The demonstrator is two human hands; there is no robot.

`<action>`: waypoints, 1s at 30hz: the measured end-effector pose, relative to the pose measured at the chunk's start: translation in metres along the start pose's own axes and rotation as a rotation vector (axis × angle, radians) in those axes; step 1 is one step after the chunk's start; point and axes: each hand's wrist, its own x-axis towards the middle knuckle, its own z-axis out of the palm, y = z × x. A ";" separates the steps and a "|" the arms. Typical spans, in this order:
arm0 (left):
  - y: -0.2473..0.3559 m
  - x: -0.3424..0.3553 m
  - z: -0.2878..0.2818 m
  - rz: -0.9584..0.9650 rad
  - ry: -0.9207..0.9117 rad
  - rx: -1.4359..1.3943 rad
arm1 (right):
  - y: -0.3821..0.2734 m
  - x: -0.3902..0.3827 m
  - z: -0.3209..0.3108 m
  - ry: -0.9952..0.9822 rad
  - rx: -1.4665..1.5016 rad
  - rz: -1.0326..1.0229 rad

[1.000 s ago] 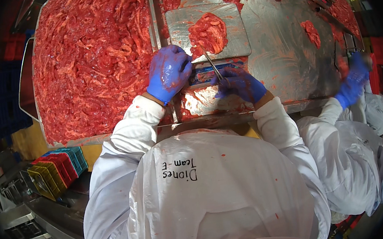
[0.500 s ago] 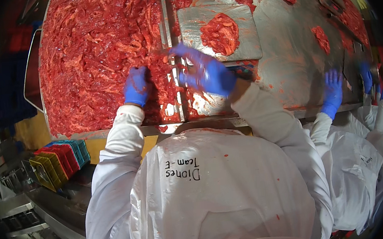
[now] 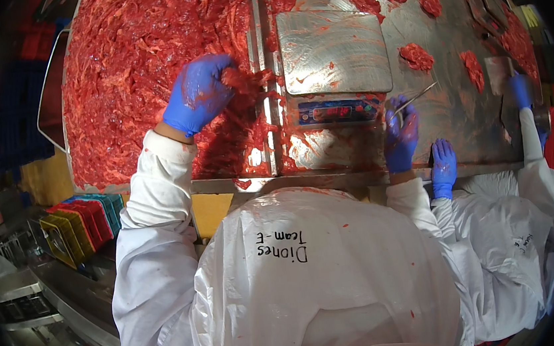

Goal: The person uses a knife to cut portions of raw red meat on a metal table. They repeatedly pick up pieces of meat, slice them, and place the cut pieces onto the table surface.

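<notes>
My left hand (image 3: pixel 199 94), in a blue glove, is closed around a clump of raw meat (image 3: pixel 242 83) over the big heap of sliced red meat (image 3: pixel 140 73). Strands from the clump trail to the metal divider (image 3: pixel 274 133). My right hand (image 3: pixel 400 138), also gloved in blue, is closed on a thin metal tool (image 3: pixel 418 95) that points up and right; its exact kind cannot be made out. Between my hands stands a scale, its steel platform (image 3: pixel 334 51) smeared with meat juice and its display (image 3: pixel 336 111) lit. A meat portion (image 3: pixel 416 57) lies just right of the platform.
A co-worker's gloved hand (image 3: pixel 444 167) rests close beside my right hand. Farther right, another gloved hand (image 3: pixel 520 89) holds a flat metal scraper (image 3: pixel 499 74). Several meat portions lie on the steel table (image 3: pixel 445 117). Coloured crates (image 3: pixel 85 225) stand at lower left.
The meat portion has left the scale platform, and one now lies to its right. My right hand has moved from the divider to the scale's right. My left hand has risen with meat in it.
</notes>
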 end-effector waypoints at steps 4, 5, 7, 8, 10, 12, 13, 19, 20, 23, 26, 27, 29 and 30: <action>0.057 0.041 -0.006 0.282 0.040 -0.200 | 0.020 -0.045 -0.013 -0.142 -0.347 -0.130; 0.065 0.056 0.001 0.371 0.044 -0.298 | 0.021 -0.052 -0.013 -0.151 -0.278 -0.084; 0.083 0.078 0.019 0.390 -0.073 -0.463 | 0.016 -0.062 -0.007 -0.166 -0.136 0.004; 0.091 0.085 0.031 0.317 -0.192 -0.528 | 0.014 -0.063 -0.006 -0.176 -0.176 -0.024; 0.091 0.092 0.049 0.455 -0.120 -0.163 | 0.008 -0.059 -0.004 -0.192 -0.256 -0.077; 0.079 0.094 0.045 0.322 0.033 -0.130 | -0.013 -0.051 -0.007 -0.335 -0.277 0.048; 0.072 0.094 0.040 0.259 0.104 -0.117 | -0.029 -0.047 -0.008 -0.399 -0.287 0.114; 0.048 0.057 0.086 -0.015 -0.054 0.031 | -0.078 -0.001 0.029 -0.796 -0.381 0.089; 0.048 0.049 0.092 -0.024 -0.015 0.027 | -0.074 0.015 0.030 -0.736 -0.224 0.217; 0.030 0.032 0.101 -0.010 0.025 -0.095 | -0.065 0.045 0.012 -0.657 0.058 0.430; 0.019 0.025 0.099 -0.213 0.022 -0.476 | -0.069 0.045 0.004 -0.883 0.219 0.413; 0.018 0.024 0.099 -0.313 0.014 -0.642 | -0.070 0.034 0.009 -0.881 0.274 0.506; 0.011 0.020 0.105 -0.313 0.027 -0.800 | -0.070 0.009 0.034 -0.876 0.391 0.696; 0.016 0.017 0.106 -0.313 0.015 -0.876 | -0.066 0.005 0.048 -0.919 0.475 0.694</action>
